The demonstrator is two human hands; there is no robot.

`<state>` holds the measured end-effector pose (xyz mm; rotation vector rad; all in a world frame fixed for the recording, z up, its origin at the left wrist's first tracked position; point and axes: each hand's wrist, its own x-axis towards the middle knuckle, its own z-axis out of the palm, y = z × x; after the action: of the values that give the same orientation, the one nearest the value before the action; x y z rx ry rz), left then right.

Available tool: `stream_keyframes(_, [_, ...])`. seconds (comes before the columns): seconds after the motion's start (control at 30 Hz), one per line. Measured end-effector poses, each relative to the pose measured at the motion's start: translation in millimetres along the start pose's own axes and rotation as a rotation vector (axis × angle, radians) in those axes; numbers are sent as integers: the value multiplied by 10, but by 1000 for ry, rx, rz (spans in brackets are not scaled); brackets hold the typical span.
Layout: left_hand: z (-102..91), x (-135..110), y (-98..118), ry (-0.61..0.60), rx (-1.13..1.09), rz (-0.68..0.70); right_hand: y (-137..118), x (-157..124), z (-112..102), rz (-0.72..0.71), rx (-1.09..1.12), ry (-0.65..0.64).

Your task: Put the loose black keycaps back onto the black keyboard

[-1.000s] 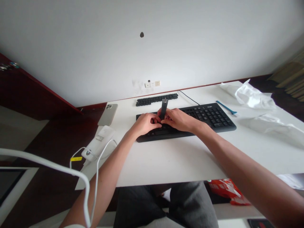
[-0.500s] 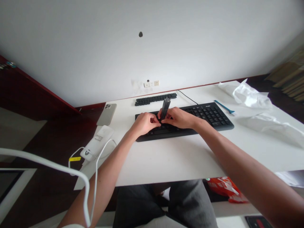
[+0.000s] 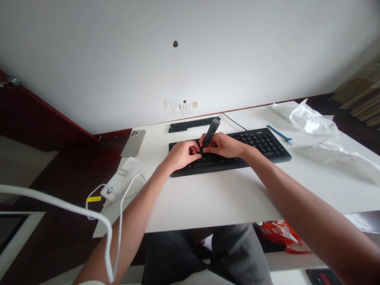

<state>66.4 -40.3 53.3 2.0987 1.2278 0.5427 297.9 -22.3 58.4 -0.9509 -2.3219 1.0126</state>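
A black keyboard (image 3: 261,148) lies on the white desk (image 3: 213,194). Over its left half, my right hand (image 3: 225,145) grips a slim dark tool (image 3: 211,133) whose free end leans up and to the right. My left hand (image 3: 180,154) is curled beside it, fingertips pinched at the tool's lower end on the keys; what they hold is hidden. A row of loose black keycaps (image 3: 194,123) sits behind the keyboard.
A phone (image 3: 134,143) and a white power bank (image 3: 121,178) with white cables lie at the desk's left. A blue tool (image 3: 279,133) and crumpled white plastic (image 3: 314,120) are at the right. A red packet (image 3: 279,235) lies under the desk.
The dark tool has tilted from nearly upright to leaning right. Both hands stay at the same spot on the keyboard.
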Motion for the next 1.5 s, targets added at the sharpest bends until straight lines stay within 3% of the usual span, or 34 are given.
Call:
stream_keyframes(0.37, [-26,-6,53,1,60,-48,-171,-4,68,-20,-187,15])
stream_keyframes(0.87, [-4,-21,85,35,157,63,-118,-19,11,-17,-87,26])
stream_keyframes(1.17, [154,6,35,155,175,-10,-104,-14,16,-37,-37,24])
stream_keyframes(1.5, [174,-3,43,168,172,-13,-40,-4,22,-52,-7,22])
